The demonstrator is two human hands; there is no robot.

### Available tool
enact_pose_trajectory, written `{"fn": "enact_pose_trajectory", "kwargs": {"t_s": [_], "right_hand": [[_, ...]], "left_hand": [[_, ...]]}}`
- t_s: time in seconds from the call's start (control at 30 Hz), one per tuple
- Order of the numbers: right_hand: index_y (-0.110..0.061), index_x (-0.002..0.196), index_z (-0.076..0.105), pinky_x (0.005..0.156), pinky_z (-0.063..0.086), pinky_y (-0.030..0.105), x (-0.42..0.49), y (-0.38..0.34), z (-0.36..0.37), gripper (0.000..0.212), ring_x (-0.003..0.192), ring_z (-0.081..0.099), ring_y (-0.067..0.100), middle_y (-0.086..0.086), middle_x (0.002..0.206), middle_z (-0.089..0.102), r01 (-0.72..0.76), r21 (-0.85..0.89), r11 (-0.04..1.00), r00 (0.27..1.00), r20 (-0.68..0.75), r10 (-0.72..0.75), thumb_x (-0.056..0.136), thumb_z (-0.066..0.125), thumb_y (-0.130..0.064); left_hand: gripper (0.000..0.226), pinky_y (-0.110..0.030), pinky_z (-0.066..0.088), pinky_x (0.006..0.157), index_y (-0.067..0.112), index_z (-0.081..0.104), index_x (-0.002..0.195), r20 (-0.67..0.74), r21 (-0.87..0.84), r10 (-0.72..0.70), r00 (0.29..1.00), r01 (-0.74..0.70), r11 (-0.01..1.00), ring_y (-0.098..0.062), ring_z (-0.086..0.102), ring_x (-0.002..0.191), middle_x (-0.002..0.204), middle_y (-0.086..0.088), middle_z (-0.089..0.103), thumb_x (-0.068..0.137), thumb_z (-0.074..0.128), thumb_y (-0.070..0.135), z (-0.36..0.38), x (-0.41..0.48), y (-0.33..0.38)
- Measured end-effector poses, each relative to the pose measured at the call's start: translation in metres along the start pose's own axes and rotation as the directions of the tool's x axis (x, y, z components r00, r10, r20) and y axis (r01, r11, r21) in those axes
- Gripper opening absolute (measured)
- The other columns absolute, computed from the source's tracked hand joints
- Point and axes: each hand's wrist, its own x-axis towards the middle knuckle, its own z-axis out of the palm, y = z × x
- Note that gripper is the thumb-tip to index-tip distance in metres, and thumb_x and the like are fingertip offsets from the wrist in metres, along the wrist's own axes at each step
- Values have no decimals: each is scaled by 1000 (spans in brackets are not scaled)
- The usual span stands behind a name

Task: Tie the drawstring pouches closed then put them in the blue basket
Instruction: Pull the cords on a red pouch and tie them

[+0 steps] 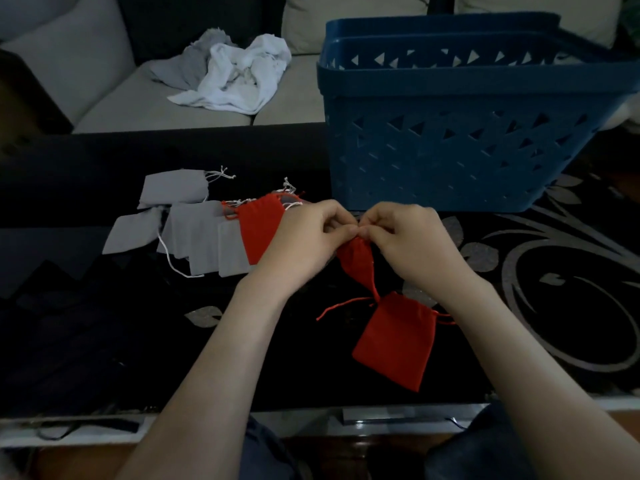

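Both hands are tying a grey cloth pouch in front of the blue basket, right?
No. The head view shows the left hand and right hand pinching a red cloth pouch, not a grey one, in front of the blue plastic basket.

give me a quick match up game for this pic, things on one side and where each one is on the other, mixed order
Things:
1. blue basket
2. white cloth
3. middle red pouch
4. nearest red pouch

Places:
a. lying flat, untouched, near the table's front edge
b. on the sofa
c. pinched at its top by the left hand and right hand
d. standing on the table's far right

Pairs: 1-d, 2-b, 3-c, 4-a
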Motion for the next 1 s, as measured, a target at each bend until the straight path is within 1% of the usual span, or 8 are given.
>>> {"fn": "enact_pose_trajectory", "kwargs": {"t_s": [0.27,0.4,0.47,0.6,0.73,0.8,0.87,1.0], "right_hand": [[-17,75,61,60,38,7,2,0,5,14,63,53,0,-13,65,56,-44,63,997,998,-35,46,86,63,-7],[-13,76,61,59,38,8,3,1,7,11,63,53,2,-9,66,57,-61,63,996,996,-60,65,85,63,-7],[-10,78,63,60,39,8,4,1,7,8,63,53,1,-7,67,58,-68,61,996,995,-74,73,86,63,-7],[-12,80,59,58,38,6,4,-1,6,10,64,52,1,-8,69,57,-79,70,994,994,-73,84,89,59,-8],[-20,84,60,63,41,8,3,-2,2,20,67,55,-2,-10,75,60,-88,198,976,995,-32,96,97,47,-12],[-26,89,62,68,47,17,3,-2,-3,28,70,57,-2,-10,77,62,-99,308,946,994,-21,111,100,40,-12],[-23,99,64,67,48,20,2,-2,-9,29,70,57,-1,-8,77,63,-113,397,911,992,1,123,100,38,-10],[-10,104,67,66,44,12,1,-5,-17,22,70,57,-7,-7,84,65,-20,428,903,998,55,-4,96,48,-4]], "left_hand": [[4,-7,40,62,13,66,90,-29,220,104,994,-95,971,0,55,67,76,6,61,86,65,12,5,2,4],[6,-33,47,78,10,63,93,-30,332,149,988,-131,934,-19,59,86,81,2,60,88,61,12,11,2,8],[9,-38,44,82,8,60,96,-30,388,155,987,-132,912,-23,57,91,88,-4,62,90,58,13,15,3,10],[12,-32,36,81,5,57,100,-65,468,211,975,-157,870,-24,50,93,94,-8,58,92,54,13,20,3,10],[7,-28,35,76,4,56,93,-173,397,319,932,-231,888,-18,43,82,83,1,47,87,58,8,19,0,4],[7,-22,34,75,6,56,92,-214,344,341,915,-256,903,-14,43,83,84,3,48,87,60,7,18,-1,1],[7,-18,34,75,7,56,93,-239,297,365,900,-290,910,-11,44,84,86,5,50,88,60,8,17,-1,2],[6,-10,34,77,7,58,92,-287,218,400,870,-348,912,-6,43,83,87,10,49,87,60,9,18,-4,7]]}}
